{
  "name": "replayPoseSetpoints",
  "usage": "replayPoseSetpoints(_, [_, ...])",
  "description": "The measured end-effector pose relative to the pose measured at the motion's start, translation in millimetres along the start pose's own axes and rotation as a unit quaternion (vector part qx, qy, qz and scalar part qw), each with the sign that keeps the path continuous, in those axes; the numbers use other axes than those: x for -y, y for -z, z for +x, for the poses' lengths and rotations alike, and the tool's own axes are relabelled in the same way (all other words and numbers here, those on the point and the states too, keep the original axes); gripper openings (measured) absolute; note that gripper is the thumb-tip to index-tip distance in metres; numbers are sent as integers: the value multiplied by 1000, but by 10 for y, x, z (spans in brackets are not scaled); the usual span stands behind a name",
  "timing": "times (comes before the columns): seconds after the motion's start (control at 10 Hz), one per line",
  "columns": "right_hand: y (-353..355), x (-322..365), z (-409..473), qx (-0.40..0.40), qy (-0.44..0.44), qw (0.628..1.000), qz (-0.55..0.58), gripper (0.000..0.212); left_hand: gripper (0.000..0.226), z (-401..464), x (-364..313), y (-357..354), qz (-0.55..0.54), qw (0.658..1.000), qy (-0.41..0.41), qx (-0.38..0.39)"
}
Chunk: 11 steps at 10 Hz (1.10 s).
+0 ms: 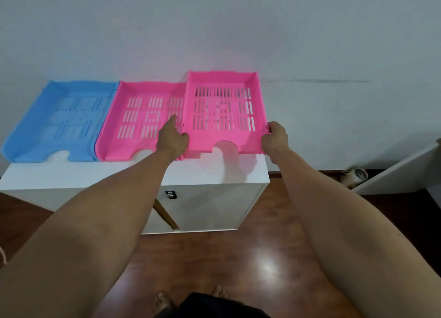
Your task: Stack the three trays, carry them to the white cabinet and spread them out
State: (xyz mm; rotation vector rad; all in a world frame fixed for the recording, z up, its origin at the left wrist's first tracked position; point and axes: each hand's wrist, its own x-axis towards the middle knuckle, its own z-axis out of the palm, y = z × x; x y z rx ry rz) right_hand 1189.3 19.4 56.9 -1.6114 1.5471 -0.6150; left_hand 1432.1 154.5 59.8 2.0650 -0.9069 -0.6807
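Gripping pink tray (224,136), notch toward person

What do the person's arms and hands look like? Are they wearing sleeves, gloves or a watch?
Both arms are bare all the way up as far as the picture shows, with no sleeves in view. The left hand and right hand have no gloves, and no watch, bracelet or rings can be seen. The fingers are bare too.

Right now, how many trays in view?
3. Blue tray at the cabinet's left end, pink tray in the middle, second pink tray at the right, held by left hand and right hand. None seem hidden.
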Motion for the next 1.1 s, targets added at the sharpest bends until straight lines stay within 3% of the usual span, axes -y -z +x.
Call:
replayPoseSetpoints(0.4, [-136,-223,144,33,-5,999,-19,41,71,32,191,-105,23,1000,13,6])
replayPoseSetpoints(1.1, [-221,-255,199,5,8,1000,-9,32,70,174,365,-216,83,996,23,-18])
